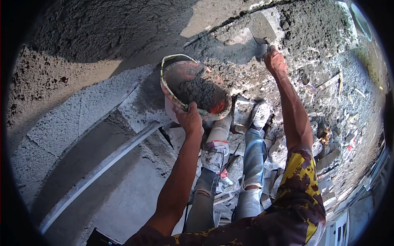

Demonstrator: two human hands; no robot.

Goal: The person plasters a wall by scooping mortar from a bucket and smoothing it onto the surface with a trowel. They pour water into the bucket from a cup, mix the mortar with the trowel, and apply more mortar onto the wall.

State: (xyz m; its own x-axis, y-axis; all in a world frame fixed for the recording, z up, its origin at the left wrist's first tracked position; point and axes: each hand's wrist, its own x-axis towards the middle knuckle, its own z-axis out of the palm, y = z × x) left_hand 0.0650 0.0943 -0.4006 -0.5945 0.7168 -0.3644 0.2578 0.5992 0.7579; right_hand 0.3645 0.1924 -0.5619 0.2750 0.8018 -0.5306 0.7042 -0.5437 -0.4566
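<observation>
A mortar-smeared bucket, orange-red where its wall shows, leans in front of my legs. Wet grey mortar lies inside it. Its pale looped handle stands around the far left side of the rim. My left hand is closed on the handle at the bucket's near edge. Farther off to the right, my right hand is closed around what looks like a trowel; its grip is hidden in my fist. The trowel touches the mortar-covered surface just below a smooth grey slab-like patch.
A long pale straightedge bar slants across the lower left. Broken blocks and rubble lie around my shoes. Rough wet mortar covers the far left surface. A pale round-rimmed object sits at upper right.
</observation>
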